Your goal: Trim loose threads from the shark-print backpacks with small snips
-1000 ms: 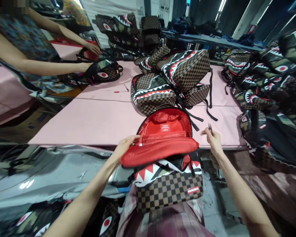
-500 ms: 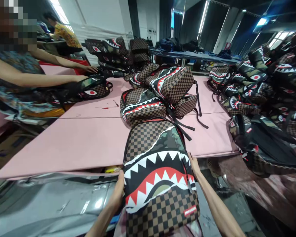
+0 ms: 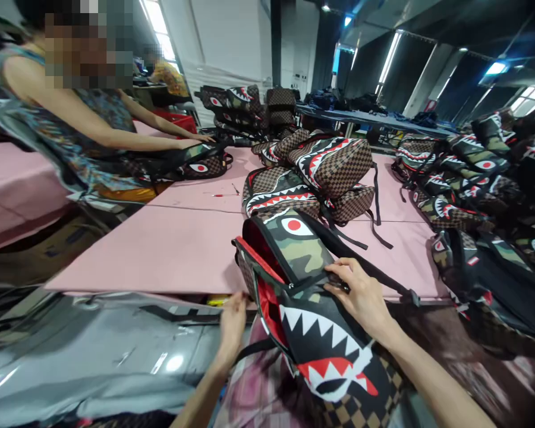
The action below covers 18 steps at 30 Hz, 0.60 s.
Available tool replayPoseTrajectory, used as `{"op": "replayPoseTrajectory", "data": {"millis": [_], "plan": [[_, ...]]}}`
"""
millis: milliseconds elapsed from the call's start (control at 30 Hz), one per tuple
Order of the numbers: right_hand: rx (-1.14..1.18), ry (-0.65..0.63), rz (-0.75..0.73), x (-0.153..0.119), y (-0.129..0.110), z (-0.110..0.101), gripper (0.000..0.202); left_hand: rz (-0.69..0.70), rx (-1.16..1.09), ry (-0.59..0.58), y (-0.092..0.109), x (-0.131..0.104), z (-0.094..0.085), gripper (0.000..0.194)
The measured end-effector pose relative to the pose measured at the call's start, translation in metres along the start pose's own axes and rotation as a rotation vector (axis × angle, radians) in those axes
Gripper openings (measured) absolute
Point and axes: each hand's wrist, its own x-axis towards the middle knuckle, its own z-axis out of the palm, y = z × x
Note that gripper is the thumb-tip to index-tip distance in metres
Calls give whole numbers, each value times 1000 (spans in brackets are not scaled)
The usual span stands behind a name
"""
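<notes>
We note: backpack (image 3: 314,312) diagonal lengthwise, top far-left; right hand (image 3: 364,297) pinching its side; left hand (image 3: 233,321) curled, grip unclear; nearby red label (image 3: 472,261) unreadable.

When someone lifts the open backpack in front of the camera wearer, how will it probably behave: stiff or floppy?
The open backpack will probably flex where it gapes and shows red lining. Its panels hold their shape, so collapse seems unlikely. The loose black strap reaching over the pink table may swing or trail.
</notes>
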Motion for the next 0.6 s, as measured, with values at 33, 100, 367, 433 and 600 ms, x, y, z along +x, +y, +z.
{"op": "replayPoseTrajectory", "data": {"millis": [33,100,367,433,600], "plan": [[-26,9,9,-1,-1,7,27,93,28,107,16,1,-7,31],[-22,21,-2,-1,0,16,25,521,156,264,54,-4,-15,29],[-77,36,-148,-6,5,17,24,984,944,-936,151,-28,53,14],[-120,49,-172,-10,8,20,23,1009,1048,-1018,156,-25,65,9],[-176,56,-187,-12,17,24,29,1133,1380,-1194,169,-30,75,12]]}}
